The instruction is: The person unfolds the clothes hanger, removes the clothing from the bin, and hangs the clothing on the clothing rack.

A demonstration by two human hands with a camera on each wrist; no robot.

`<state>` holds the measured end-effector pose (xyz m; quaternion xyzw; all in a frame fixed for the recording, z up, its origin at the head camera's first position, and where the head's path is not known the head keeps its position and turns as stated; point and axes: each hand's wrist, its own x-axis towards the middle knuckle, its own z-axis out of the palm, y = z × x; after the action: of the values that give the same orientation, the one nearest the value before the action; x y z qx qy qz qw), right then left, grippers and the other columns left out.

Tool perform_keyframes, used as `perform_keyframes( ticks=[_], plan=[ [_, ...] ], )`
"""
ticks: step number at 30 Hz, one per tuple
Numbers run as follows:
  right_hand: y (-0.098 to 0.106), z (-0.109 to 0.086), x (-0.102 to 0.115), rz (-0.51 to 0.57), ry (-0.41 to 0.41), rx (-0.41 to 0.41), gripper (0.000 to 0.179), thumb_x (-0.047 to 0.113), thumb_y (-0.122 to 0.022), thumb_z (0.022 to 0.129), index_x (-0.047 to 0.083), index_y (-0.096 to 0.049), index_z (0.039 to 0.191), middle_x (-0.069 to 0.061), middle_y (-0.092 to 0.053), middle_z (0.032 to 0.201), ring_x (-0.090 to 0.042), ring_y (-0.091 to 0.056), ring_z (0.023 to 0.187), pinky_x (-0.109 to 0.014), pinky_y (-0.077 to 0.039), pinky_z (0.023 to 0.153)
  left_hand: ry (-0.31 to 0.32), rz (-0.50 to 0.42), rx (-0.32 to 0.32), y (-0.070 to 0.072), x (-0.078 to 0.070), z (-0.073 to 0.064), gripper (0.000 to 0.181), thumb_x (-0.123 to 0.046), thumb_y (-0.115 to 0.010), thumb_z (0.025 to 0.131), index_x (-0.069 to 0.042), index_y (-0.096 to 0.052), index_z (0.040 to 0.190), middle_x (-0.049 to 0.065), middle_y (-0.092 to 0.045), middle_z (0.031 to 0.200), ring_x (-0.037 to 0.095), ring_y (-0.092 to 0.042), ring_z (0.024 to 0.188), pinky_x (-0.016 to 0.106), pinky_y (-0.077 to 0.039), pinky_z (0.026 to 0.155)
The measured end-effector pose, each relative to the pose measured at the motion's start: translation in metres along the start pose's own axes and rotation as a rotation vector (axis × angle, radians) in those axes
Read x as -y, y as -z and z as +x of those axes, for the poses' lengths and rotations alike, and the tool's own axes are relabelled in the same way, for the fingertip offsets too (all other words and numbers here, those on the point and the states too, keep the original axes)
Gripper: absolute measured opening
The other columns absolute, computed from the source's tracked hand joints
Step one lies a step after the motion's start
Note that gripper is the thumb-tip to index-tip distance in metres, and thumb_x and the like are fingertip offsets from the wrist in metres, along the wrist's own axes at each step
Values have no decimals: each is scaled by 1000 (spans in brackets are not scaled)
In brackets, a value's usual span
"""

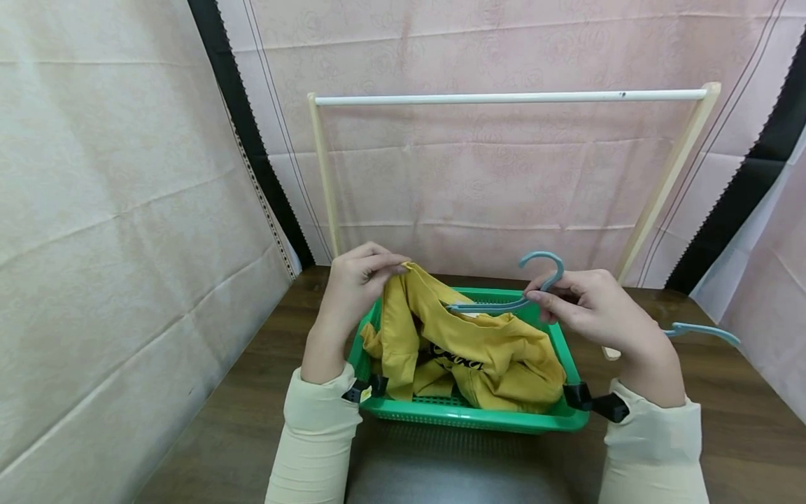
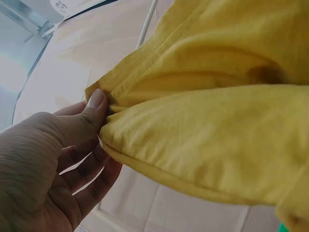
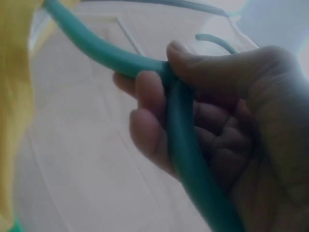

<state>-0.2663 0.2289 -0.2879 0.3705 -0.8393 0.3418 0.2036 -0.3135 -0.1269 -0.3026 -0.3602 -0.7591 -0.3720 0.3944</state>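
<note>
A yellow shirt with dark lettering lies bunched in a green basket, its upper left part lifted. My left hand pinches an edge of the shirt between thumb and fingers, as the left wrist view also shows at the hemmed cloth. Near its hook, my right hand grips a blue hanger. One arm of that hanger reaches left to the shirt's neckline, and its tip is hidden there. In the right wrist view the fingers curl around the hanger's neck.
Behind the basket stands a rack with a white rail and pale wooden posts. The basket sits on a dark wooden table. Pale cloth walls enclose the left, back and right sides.
</note>
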Motion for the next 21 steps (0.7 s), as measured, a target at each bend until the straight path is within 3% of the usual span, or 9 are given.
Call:
perform_keyframes(
  ticks=[6,11,16,21],
  plan=[
    [-8,6,1,40,79,-23,22,-2,-70,92,18,-74,102,13,-67,71,-4,-63,62,-20,-48,53,-43,-40,91,-12,-6,2,10,-9,-75,91,-12,-81,98,-4,-73,88,6,-63,73,22,-48,61],
    [-16,12,7,66,167,-116,28,-10,-71,88,14,-75,102,11,-71,77,-7,-67,69,-20,-53,59,-76,-52,194,-22,-14,4,8,-14,-75,91,-14,-81,97,-7,-74,89,1,-65,77,19,-51,67],
    [-19,15,10,28,227,-218,31,-15,-74,81,10,-75,100,6,-72,76,-8,-68,67,-17,-50,56,-30,-64,261,-24,-18,4,9,-17,-74,92,-15,-80,99,-8,-76,93,-1,-66,82,19,-53,73],
    [-20,18,19,-5,257,-275,30,-19,-73,78,5,-74,96,1,-71,75,-10,-68,65,-16,-46,51,71,-74,347,-20,-19,3,16,-22,-75,92,-17,-78,106,-10,-74,98,0,-64,83,22,-53,74]
  ],
)
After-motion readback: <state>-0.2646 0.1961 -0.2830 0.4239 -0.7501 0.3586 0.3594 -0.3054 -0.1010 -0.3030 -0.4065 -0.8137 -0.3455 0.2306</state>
